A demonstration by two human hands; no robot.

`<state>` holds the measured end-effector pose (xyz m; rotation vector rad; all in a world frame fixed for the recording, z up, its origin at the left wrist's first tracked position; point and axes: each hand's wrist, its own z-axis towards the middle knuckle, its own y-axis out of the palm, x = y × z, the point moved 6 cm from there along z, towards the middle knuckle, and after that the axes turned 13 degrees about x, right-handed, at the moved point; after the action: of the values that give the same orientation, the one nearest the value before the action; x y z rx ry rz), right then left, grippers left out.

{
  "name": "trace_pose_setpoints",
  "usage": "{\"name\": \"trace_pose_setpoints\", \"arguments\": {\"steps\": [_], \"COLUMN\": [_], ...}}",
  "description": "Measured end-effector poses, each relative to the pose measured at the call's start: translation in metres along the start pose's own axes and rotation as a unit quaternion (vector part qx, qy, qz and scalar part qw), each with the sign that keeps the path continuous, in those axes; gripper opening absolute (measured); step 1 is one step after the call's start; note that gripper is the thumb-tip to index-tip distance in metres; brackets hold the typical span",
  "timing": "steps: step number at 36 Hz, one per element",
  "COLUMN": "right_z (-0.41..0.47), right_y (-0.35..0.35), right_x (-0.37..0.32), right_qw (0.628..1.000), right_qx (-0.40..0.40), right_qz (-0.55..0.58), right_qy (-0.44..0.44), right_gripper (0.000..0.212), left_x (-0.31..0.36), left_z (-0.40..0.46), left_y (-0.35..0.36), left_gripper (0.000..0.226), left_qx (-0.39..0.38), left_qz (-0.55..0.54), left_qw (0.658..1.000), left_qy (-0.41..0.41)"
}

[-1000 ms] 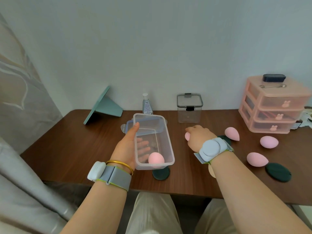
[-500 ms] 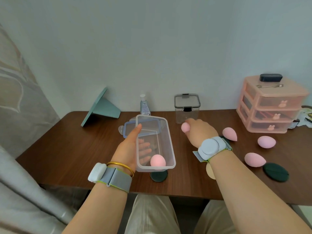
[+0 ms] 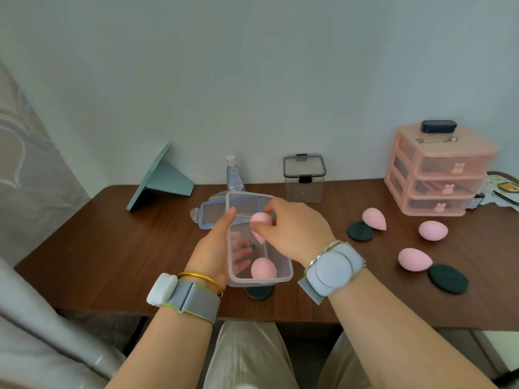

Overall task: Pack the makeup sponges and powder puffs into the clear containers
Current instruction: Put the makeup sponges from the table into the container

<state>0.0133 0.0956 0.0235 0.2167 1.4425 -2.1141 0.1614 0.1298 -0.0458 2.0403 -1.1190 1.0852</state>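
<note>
My left hand (image 3: 214,248) grips a clear rectangular container (image 3: 283,276) lifted off the table, thumb on its left rim and fingers underneath. One pink sponge (image 3: 263,268) lies in its near end. My right hand (image 3: 292,233) pinches another pink sponge (image 3: 261,219) just over the container's open top. Three more pink sponges (image 3: 374,218) (image 3: 433,230) (image 3: 414,259) lie on the table to the right. Dark green powder puffs (image 3: 359,231) (image 3: 448,278) sit among them, and one (image 3: 259,292) lies under the container.
The container's blue-edged lid (image 3: 210,216) lies on the brown table (image 3: 126,248) behind it. A tall clear canister (image 3: 304,178) with a black-latched lid stands at the back, beside a small bottle (image 3: 233,174) and a teal stand (image 3: 160,175). Pink drawers (image 3: 441,175) are at the back right.
My right hand has carried the pink sponge left from the table, up and over the open container. My left hand keeps the container held in much the same place.
</note>
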Motion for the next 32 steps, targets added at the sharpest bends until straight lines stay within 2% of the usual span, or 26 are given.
{"name": "trace_pose_setpoints", "arguments": {"steps": [3, 7, 13, 18, 22, 29, 32], "right_z": [-0.004, -0.006, -0.008, -0.008, -0.007, -0.01, -0.015], "right_y": [0.007, 0.008, 0.01, 0.014, 0.011, 0.0, -0.007], "right_x": [0.002, 0.001, 0.0, 0.003, 0.005, 0.008, 0.011], "right_qw": [1.0, 1.0, 0.998, 0.996, 0.995, 0.997, 0.999], "right_qx": [-0.004, 0.004, 0.022, 0.01, -0.003, 0.017, 0.024], "right_qz": [0.004, -0.018, -0.05, -0.074, -0.081, -0.059, -0.033], "right_qy": [0.003, -0.013, -0.038, -0.047, -0.053, -0.046, -0.028], "right_gripper": [0.041, 0.038, 0.04, 0.045, 0.045, 0.044, 0.045], "left_x": [0.001, 0.0, -0.001, -0.001, 0.0, 0.0, -0.002], "left_z": [-0.001, 0.0, 0.004, 0.0, -0.002, -0.007, -0.01], "left_y": [0.001, 0.003, 0.004, 0.005, 0.008, 0.014, 0.017], "left_gripper": [0.075, 0.093, 0.089, 0.058, 0.043, 0.048, 0.041], "left_qx": [-0.011, -0.016, -0.028, -0.018, -0.038, -0.064, -0.058], "left_qz": [0.003, -0.003, -0.009, -0.014, -0.005, -0.019, -0.029], "left_qw": [1.0, 1.0, 0.999, 1.0, 0.999, 0.998, 0.998], "left_qy": [0.012, 0.016, 0.019, 0.019, 0.03, 0.021, 0.014]}}
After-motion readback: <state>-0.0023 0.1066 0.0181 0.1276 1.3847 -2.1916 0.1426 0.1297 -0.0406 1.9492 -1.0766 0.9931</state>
